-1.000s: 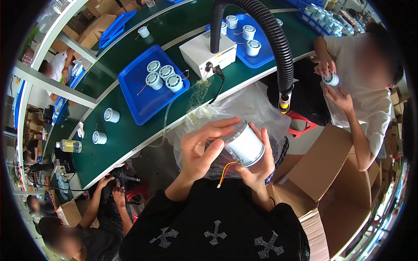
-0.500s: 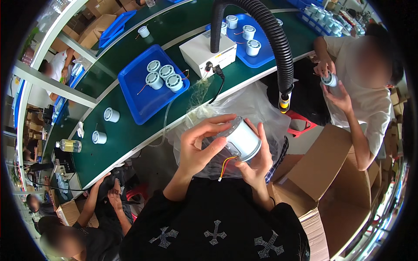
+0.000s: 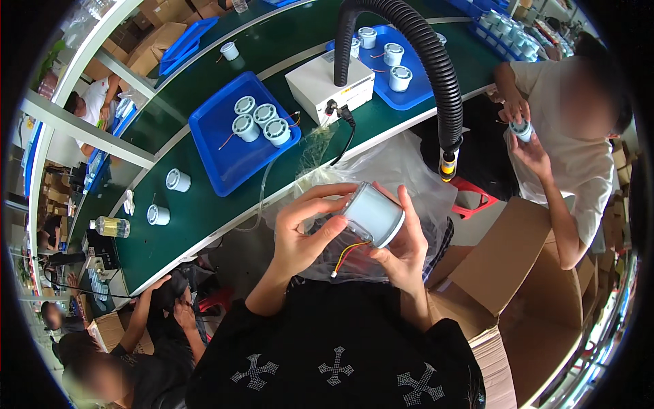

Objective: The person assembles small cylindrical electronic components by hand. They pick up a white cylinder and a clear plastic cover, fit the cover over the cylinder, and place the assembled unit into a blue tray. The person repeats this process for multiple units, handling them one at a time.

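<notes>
Gripping the white cylindrical unit [image 3: 376, 215], the fingers of the left hand [image 3: 310, 228] press its upper-left end while those of the right hand [image 3: 405, 249] cup its right side. Coloured leads [image 3: 345, 256] trail from its lower edge to a small white plug [image 3: 334, 274]. Farther off, a blue tray [image 3: 228, 174] on the green bench [image 3: 187, 213] carries four similar units [image 3: 246, 127]; beside it, a white box [image 3: 310, 92] bears a small orange-yellow label [image 3: 349, 93], too small to read. A black corrugated hose [image 3: 436, 71] arches above.
</notes>
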Demonstrator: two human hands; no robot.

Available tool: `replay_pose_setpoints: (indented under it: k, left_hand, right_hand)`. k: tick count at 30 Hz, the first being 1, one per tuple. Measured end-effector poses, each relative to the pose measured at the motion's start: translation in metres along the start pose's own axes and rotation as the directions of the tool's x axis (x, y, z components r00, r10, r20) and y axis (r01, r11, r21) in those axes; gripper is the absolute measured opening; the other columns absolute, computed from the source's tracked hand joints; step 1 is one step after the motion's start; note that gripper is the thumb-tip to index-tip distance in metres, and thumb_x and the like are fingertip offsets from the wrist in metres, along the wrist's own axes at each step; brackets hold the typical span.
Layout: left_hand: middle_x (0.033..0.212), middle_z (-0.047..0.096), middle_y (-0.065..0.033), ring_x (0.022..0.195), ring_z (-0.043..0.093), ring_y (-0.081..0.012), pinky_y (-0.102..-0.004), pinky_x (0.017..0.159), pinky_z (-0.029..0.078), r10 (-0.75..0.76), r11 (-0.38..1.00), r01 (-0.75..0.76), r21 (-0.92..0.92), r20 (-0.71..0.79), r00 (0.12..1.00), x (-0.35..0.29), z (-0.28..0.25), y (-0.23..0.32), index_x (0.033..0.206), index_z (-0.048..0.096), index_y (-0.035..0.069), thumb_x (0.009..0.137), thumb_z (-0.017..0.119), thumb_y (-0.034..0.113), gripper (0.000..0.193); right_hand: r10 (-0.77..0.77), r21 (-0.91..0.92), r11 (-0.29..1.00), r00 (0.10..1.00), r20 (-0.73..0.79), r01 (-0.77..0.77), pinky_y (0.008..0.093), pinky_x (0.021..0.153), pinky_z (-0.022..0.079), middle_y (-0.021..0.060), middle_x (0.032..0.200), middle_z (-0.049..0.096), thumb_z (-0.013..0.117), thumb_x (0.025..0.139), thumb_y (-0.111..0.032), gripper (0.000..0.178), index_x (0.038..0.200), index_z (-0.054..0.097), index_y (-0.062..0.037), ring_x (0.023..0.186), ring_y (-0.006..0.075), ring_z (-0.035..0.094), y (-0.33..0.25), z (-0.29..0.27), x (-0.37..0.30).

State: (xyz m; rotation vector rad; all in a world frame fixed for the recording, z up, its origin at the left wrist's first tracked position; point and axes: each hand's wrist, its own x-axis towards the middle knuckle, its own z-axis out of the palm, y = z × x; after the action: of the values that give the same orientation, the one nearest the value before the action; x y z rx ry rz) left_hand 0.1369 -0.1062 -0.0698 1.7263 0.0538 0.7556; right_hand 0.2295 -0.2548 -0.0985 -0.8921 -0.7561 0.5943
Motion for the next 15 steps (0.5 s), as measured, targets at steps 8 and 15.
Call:
replay_pose_setpoints:
  k: [8,15]
  left_hand:
    - [0.111,0.059,-0.0136,0.103,0.055,-0.0226,-0.0317,0.087,0.042,-0.021,0.999,0.021,0.024,0.005,1.0,0.0,-0.001,0.002,0.099,0.063,-0.002,0.078,0.064,0.007,0.023]
    - [0.111,0.057,-0.0191,0.105,0.054,-0.0268,-0.0353,0.089,0.04,0.048,0.987,-0.056,0.149,0.057,0.997,0.005,0.005,0.007,0.101,0.06,-0.003,0.08,0.062,0.007,0.023]
  right_hand:
    - [-0.078,-0.001,0.997,0.994,0.078,0.078,0.0397,0.094,0.041,0.0238,0.139,0.026,0.065,0.075,0.001,0.077,0.139,0.023,-0.0061,0.124,0.0311,0.036,0.004,-0.006,0.005]
    - [-0.164,0.018,0.986,0.984,0.064,0.163,0.0448,0.102,0.029,0.0242,0.137,0.029,0.06,0.078,-0.006,0.064,0.135,0.032,-0.0056,0.128,0.0326,0.031,0.008,-0.016,0.005]
